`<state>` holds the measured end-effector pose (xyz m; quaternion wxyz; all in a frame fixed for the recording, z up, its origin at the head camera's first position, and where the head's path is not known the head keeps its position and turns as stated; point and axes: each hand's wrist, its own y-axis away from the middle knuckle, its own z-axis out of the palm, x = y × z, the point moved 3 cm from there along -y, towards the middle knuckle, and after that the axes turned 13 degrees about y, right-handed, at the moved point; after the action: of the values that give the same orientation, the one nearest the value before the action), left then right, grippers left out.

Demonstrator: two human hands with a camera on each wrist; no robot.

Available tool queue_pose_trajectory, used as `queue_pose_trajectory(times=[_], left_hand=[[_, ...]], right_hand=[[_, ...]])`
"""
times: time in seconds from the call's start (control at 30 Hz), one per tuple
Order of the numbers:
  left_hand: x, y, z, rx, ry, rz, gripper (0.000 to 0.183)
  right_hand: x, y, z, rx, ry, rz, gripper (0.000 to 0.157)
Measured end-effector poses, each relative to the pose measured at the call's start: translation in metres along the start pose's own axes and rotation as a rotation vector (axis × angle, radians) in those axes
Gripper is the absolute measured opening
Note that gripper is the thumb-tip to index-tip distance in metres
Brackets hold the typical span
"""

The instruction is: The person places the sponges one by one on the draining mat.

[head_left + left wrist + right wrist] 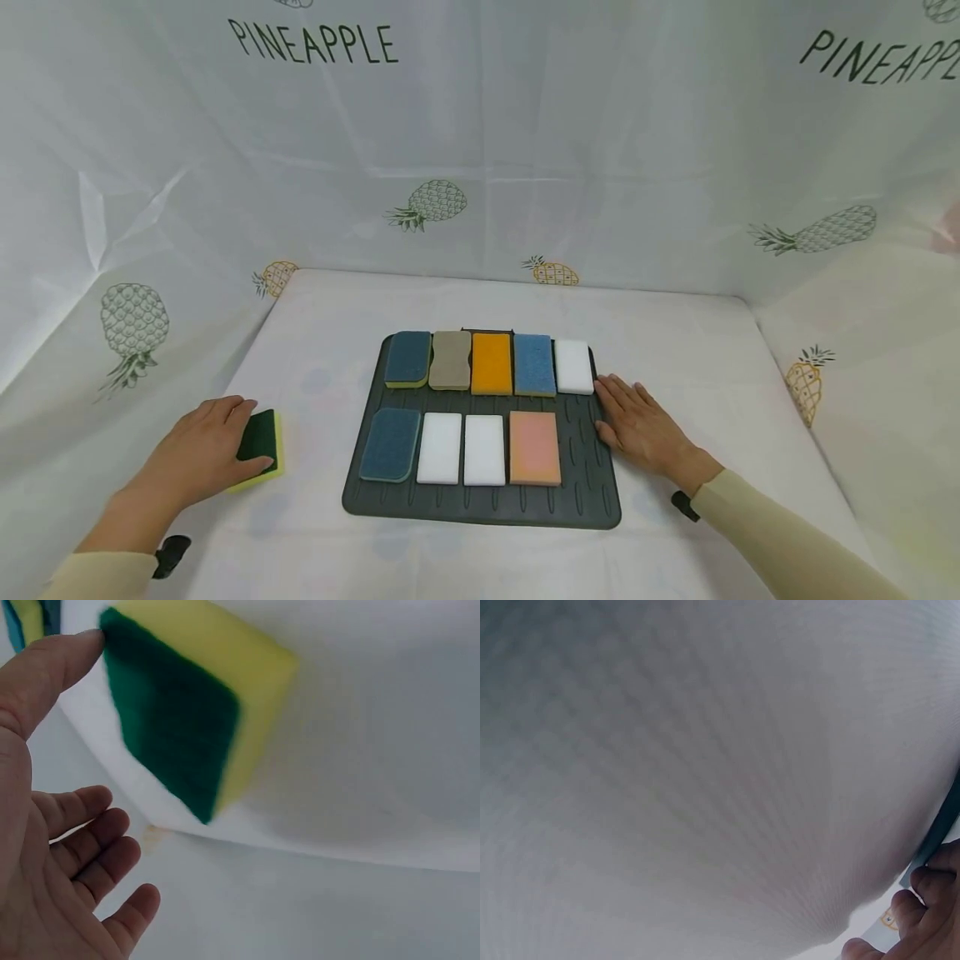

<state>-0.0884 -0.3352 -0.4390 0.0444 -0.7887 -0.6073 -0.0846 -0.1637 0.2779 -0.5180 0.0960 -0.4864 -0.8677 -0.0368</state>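
A green and yellow scouring sponge [258,446] lies on the white cloth at the left, its green side up. My left hand [201,450] is around it, with fingers spread and loosely bent. In the left wrist view the thumb [56,667] meets or overlaps a corner of the sponge [176,712], while the other fingers stand apart from it. At the right edge of a dark grey ridged mat [480,508], my right hand [641,425] rests flat with its fingertips touching the rim. The right wrist view shows mostly cloth and a few fingers [930,900] by the mat's edge.
Two rows of sponges lie on the mat. The back row has a dark blue [408,358], a beige [450,361], an orange [491,364], a blue [534,364] and a white one [573,367]. In front are another dark blue [390,444], two white [438,448] and a pink one [535,448].
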Motion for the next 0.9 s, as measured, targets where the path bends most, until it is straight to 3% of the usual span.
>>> queue_pose_trajectory(times=[0.17,0.37,0.5,0.7,0.9], left_hand=[[-0.011,0.005,0.007,-0.035,0.032,-0.073,0.109],[-0.008,0.004,0.014,-0.003,0.052,-0.076,0.111],[-0.003,0.004,0.013,0.072,0.044,-0.053,0.104],[0.011,0.007,0.011,0.206,-0.009,0.057,0.100],[0.019,0.009,0.014,0.163,-0.044,0.057,0.110]], right_hand=[[-0.001,0.000,0.000,-0.030,0.003,0.002,0.068],[-0.001,0.001,0.000,-0.035,0.010,0.006,0.069],[-0.001,0.000,0.000,-0.032,0.014,0.002,0.068],[-0.001,0.001,-0.001,-0.033,0.022,0.000,0.069],[0.000,0.001,0.000,-0.036,0.016,0.001,0.069]])
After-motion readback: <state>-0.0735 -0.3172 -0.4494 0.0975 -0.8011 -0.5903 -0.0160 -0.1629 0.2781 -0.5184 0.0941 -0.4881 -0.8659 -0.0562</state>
